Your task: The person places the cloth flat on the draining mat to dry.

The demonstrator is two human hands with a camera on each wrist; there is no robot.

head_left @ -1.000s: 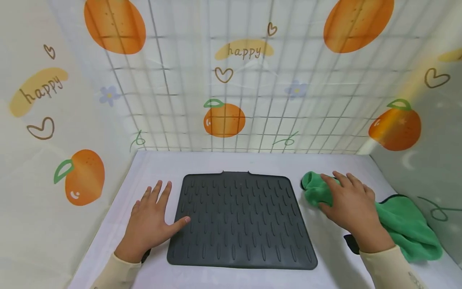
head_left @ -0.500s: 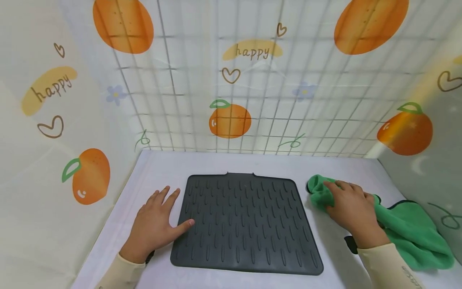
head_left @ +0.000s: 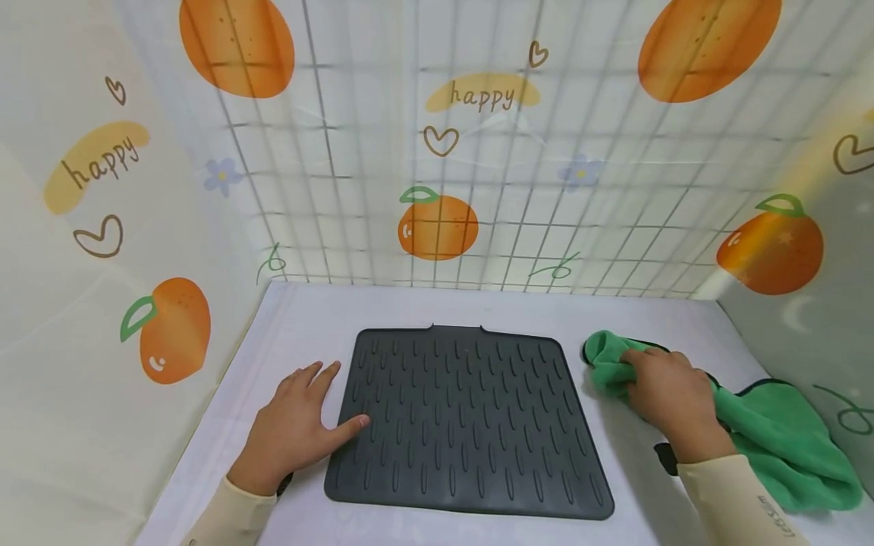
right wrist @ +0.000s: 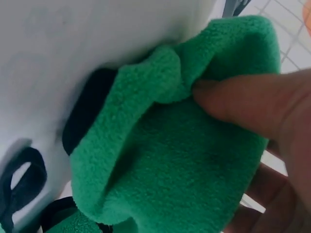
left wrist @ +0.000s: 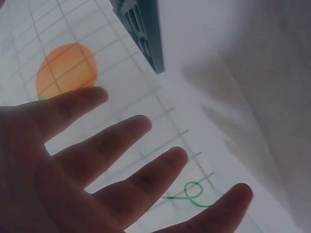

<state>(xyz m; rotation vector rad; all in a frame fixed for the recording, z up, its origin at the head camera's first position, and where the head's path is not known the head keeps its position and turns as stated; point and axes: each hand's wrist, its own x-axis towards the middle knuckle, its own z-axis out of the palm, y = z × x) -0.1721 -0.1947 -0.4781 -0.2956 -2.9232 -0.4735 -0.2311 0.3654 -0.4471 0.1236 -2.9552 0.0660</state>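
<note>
The right wrist view shows, more clearly than the head view, the right hand (head_left: 672, 398) pinching the fluffy green cloth (right wrist: 189, 160) right of the dark-grey ridged rectangular mat (head_left: 467, 425). The left hand (head_left: 290, 425) spreads over its left edge; white tabletop (head_left: 423, 300) separates mat and cloth.

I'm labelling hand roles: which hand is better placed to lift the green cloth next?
Probably the right: the right hand grips the green cloth between thumb and fingers. The left hand, fingers spread, sits across the dark mat from it.
</note>
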